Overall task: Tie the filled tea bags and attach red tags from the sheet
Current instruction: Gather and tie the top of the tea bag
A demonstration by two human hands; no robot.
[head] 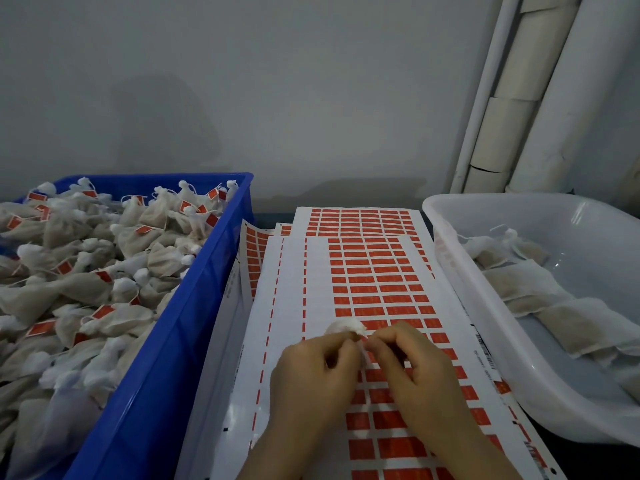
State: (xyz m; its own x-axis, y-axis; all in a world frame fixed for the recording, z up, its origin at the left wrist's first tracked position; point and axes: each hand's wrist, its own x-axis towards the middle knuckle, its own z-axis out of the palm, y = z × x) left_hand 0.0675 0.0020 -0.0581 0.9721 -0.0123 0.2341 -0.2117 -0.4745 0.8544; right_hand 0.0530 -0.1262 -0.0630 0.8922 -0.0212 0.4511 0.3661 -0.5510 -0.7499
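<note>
Far to the left of the hands, a blue crate heaped with tied tea bags, white gathered tops up or sideways, red tags scattered among them on thin strings. Crate's near wall just beside the left edge of the paper.

Under and ahead of both hands, a stack of label sheets, fanned slightly. Top sheet mostly stripped along its left columns, only dashed red slivers left there; rows of red labels filling the middle and right columns, running on beneath the wrists toward the bottom edge.

Left hand low over the top sheet, back of the hand up, fingers curled, thumb and fingertips pinching the bunched white top of a tea bag. Only that puff of fabric visible, poking out just beyond the knuckles; body of the bag hidden under the palm.

Right hand pressed close against the left, fingertips nearly meeting at the same spot, also curled and pinching something small and red-and-white at the neck of the bag; too small and blurred to say whether string, tag or both.

To the right of the right hand, well apart, a white plastic tub holding a few untied filled bags lying flat and overlapping along its left side.

Beyond everything, a plain grey wall; at its right, white pipes rising at a slant behind the tub.
</note>
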